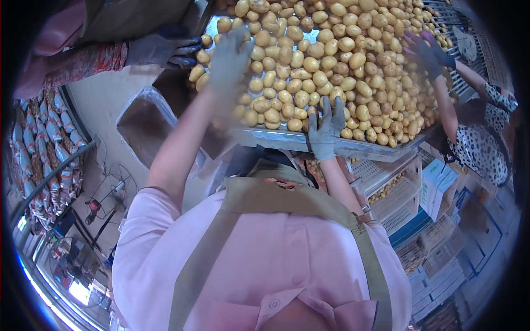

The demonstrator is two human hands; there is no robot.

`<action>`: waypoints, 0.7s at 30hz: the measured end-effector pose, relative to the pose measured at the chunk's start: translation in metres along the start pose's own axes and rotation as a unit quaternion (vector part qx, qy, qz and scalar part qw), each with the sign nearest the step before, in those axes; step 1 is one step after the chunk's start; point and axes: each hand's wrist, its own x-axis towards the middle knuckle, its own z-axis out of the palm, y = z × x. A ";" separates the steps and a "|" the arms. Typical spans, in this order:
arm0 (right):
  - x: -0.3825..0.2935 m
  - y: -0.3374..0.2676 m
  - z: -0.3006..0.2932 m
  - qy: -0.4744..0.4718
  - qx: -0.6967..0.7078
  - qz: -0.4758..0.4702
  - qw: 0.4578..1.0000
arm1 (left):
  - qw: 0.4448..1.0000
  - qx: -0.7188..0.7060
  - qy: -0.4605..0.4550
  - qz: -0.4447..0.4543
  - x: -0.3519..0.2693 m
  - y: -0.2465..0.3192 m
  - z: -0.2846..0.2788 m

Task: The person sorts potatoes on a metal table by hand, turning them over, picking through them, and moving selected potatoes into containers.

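Note:
A thick layer of small yellow potatoes (294, 86) covers a metal sorting table (265, 138) in front of me. My left hand (232, 58), in a grey glove, is blurred over the potatoes at the table's left side. Whether it holds a potato is hidden by the blur. Lower down, my right hand (326, 130), also gloved, rests at the table's near metal rim. Its fingers are spread and touch the potatoes there, and no potato shows in its grasp.
A co-worker's gloved hand (165, 49) reaches in from the left; another person's gloved hands (426, 51) are over the potatoes at right. A plastic-lined box (145, 124) stands below the left corner. Plastic crates (393, 194) and a carton (439, 188) are at right.

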 end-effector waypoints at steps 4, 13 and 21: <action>0.006 0.001 0.003 0.052 0.051 0.090 0.993 | 0.989 0.126 0.046 -0.058 0.081 0.001 0.046; 0.006 0.002 0.002 0.022 0.096 0.090 0.991 | 0.986 -0.051 -0.130 0.092 -0.086 0.091 0.036; 0.015 0.001 -0.003 0.032 0.092 0.063 0.993 | 0.976 0.035 -0.216 0.002 -0.145 0.060 -0.022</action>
